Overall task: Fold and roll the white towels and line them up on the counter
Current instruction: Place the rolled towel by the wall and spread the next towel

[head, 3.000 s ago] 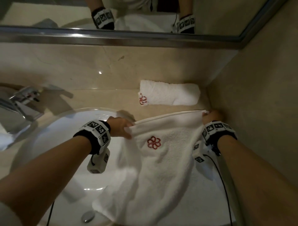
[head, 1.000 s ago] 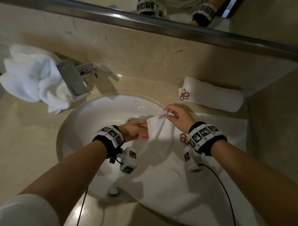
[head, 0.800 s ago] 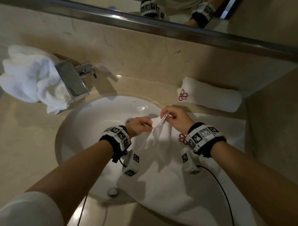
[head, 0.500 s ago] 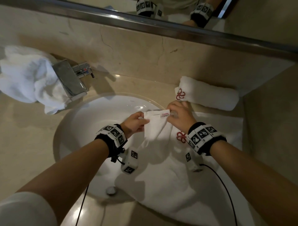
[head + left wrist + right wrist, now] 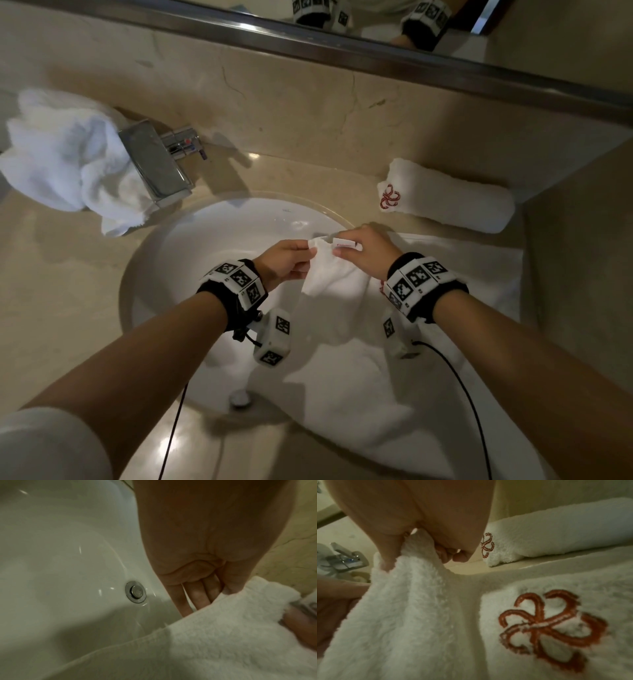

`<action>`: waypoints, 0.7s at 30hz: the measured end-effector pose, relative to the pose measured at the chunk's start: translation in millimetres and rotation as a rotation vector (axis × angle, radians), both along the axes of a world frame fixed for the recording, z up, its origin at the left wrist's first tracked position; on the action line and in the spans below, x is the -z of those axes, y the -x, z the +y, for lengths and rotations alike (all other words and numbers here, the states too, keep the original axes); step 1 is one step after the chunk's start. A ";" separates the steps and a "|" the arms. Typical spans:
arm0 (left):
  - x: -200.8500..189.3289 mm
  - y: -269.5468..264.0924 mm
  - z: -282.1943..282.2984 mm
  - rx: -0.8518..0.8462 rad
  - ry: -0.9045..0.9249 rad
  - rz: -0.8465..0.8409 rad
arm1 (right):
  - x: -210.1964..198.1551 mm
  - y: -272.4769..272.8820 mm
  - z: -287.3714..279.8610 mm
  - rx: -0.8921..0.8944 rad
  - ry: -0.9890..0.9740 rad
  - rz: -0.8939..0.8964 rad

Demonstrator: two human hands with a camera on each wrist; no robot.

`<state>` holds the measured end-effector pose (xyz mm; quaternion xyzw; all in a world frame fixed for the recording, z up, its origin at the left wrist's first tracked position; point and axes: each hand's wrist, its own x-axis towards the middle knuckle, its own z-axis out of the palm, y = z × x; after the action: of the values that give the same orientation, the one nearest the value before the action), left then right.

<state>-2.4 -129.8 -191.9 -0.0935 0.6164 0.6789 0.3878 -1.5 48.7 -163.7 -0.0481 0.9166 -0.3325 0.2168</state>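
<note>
White terry corner being lifted for a fold
Pinching towel (image 5: pixel 342 370) corner in left hand (image 5: pixel 284 262) and right hand (image 5: pixel 368 253), squaring edges before rolling beside rolled towel (image 5: pixel 452 200)

A beige marble counter (image 5: pixel 51 291) holds a white sunken basin (image 5: pixel 191 260) in the middle; a chrome tap (image 5: pixel 154 164) stands at its far left rim. A crumpled towel (image 5: pixel 65 161) lies far left beside the tap; a rolled towel (image 5: pixel 448 197) lies far right against the wall. A spread towel (image 5: pixel 376 404) lies near right, draping over the basin's right edge.
</note>
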 end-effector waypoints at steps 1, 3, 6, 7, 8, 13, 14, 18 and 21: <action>-1.3 0.2 -0.1 -0.003 0.002 -0.006 | -0.1 1.4 -1.4 -0.010 -0.005 -0.009; -2.9 1.6 -1.2 -0.005 0.019 -0.020 | -3.4 3.3 -4.7 -0.034 0.012 -0.033; -1.8 4.0 -3.1 -0.010 0.020 -0.056 | -3.5 4.1 -6.7 -0.091 -0.007 -0.034; -2.2 3.8 -3.2 -0.007 0.015 -0.065 | -3.3 4.5 -7.5 -0.100 -0.049 -0.017; -2.2 3.5 -3.5 0.001 0.014 -0.069 | -3.2 5.0 -8.3 -0.101 -0.100 0.005; -3.7 3.1 -3.6 0.044 0.017 -0.068 | -1.8 11.6 -11.9 -0.057 -0.203 0.059; -4.5 3.4 -4.1 0.050 0.020 -0.083 | -2.7 12.4 -13.2 -0.059 -0.209 0.066; -3.9 4.5 -5.2 0.065 0.040 -0.085 | -3.2 15.0 -16.4 -0.114 -0.280 0.044; -1.9 3.5 -5.7 0.116 0.067 -0.043 | -1.4 15.4 -17.9 -0.137 -0.322 0.062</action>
<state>-5.9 -135.5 -190.0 -0.0852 0.6347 0.6320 0.4365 -17.0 30.9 -162.3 -0.0855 0.9589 -0.1639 0.2153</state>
